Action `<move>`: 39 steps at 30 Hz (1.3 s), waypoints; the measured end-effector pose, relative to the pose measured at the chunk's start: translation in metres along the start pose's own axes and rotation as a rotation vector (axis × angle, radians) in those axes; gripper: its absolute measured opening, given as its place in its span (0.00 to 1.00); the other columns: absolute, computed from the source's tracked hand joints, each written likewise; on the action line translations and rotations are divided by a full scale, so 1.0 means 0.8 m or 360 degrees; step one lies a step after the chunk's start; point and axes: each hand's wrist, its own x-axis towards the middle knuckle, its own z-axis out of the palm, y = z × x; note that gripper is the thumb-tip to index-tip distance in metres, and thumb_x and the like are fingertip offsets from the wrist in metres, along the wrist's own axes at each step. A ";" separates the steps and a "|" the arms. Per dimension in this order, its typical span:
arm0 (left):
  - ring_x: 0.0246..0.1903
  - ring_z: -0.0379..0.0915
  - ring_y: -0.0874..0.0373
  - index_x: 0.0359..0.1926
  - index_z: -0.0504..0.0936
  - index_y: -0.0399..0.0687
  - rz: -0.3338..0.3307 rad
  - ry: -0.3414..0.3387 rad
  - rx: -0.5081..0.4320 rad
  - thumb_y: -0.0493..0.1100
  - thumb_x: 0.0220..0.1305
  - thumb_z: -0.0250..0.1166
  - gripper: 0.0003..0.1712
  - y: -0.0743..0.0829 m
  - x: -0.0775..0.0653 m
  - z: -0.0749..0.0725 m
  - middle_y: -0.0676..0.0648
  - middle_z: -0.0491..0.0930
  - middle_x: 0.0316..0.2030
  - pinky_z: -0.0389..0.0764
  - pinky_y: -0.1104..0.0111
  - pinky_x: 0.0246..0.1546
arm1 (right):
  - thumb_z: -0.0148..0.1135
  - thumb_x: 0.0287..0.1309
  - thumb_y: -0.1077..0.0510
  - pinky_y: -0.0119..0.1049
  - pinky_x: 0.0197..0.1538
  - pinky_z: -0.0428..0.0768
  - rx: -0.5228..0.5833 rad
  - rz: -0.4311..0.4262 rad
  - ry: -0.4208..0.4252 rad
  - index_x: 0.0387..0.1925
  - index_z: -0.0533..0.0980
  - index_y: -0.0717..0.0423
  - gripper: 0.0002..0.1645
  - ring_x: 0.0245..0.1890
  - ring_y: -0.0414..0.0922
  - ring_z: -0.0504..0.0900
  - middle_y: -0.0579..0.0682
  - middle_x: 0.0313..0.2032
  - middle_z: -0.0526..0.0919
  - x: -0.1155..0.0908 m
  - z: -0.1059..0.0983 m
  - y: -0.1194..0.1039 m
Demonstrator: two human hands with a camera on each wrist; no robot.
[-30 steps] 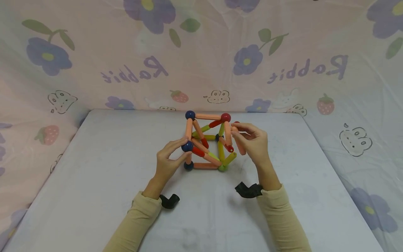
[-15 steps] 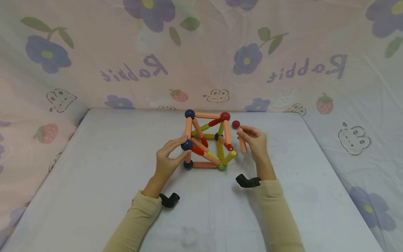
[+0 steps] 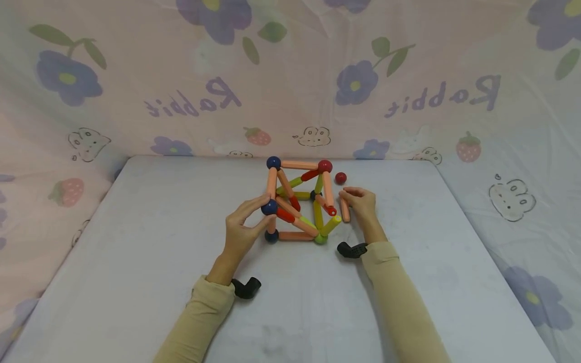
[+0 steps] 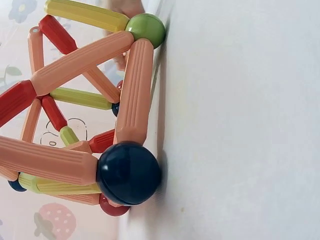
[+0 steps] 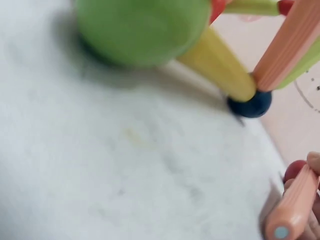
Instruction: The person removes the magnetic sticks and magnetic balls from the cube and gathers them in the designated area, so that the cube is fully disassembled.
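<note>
A frame of ribbed sticks and balls (image 3: 295,236) stands on the white table (image 3: 181,201). My left hand (image 3: 242,224) pinches the dark blue ball (image 3: 270,207) at its upper front left corner. Below that, another dark blue ball (image 4: 129,173) and a green ball (image 4: 146,30) rest on the table. To the right of the frame, my right hand (image 3: 362,204) pinches the far end of a loose salmon-coloured stick (image 3: 345,209); its near end, with a pale grey disc, shows in the right wrist view (image 5: 292,205). A yellow stick (image 3: 331,225) juts up from the green ball.
A loose red ball (image 3: 341,178) lies on the table just beyond my right hand. Another red ball (image 3: 325,166) tops the frame's far right corner, with a salmon stick slanting down from it. A patterned cloth (image 3: 290,75) hangs behind the table.
My right hand has drawn back from the frame and lowered the salmon stick toward the table on the right. The loose red ball has come into full view. My left hand stays on the blue ball.
</note>
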 end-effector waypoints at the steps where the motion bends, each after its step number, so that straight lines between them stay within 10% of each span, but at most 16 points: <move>1: 0.55 0.78 0.66 0.48 0.82 0.30 -0.0011 -0.0003 -0.0001 0.23 0.41 0.73 0.27 0.000 0.000 0.000 0.32 0.83 0.49 0.76 0.76 0.60 | 0.67 0.58 0.55 0.17 0.33 0.77 -0.0014 0.0011 0.0007 0.54 0.78 0.60 0.23 0.31 0.28 0.77 0.32 0.29 0.79 0.002 0.000 0.001; 12: 0.56 0.75 0.72 0.49 0.82 0.32 -0.0079 0.0007 0.0007 0.25 0.45 0.73 0.25 0.004 -0.003 0.001 0.33 0.82 0.50 0.76 0.75 0.61 | 0.71 0.52 0.55 0.18 0.27 0.75 -0.0262 -0.0091 0.0145 0.45 0.82 0.62 0.20 0.22 0.29 0.75 0.35 0.21 0.78 0.019 0.010 0.007; 22: 0.56 0.76 0.72 0.49 0.82 0.31 -0.0075 0.0011 -0.0009 0.24 0.45 0.73 0.25 0.006 -0.006 -0.001 0.32 0.82 0.49 0.76 0.76 0.60 | 0.70 0.51 0.54 0.17 0.30 0.72 -0.0568 -0.0237 0.0191 0.42 0.83 0.61 0.18 0.23 0.27 0.74 0.61 0.42 0.87 0.013 0.018 0.010; 39: 0.57 0.75 0.72 0.48 0.82 0.31 -0.0067 0.0024 -0.0030 0.23 0.43 0.73 0.26 0.007 -0.002 0.002 0.33 0.83 0.50 0.76 0.76 0.61 | 0.69 0.55 0.54 0.16 0.30 0.75 -0.0612 -0.0314 0.0082 0.48 0.80 0.64 0.22 0.29 0.32 0.78 0.64 0.45 0.85 0.000 0.001 -0.008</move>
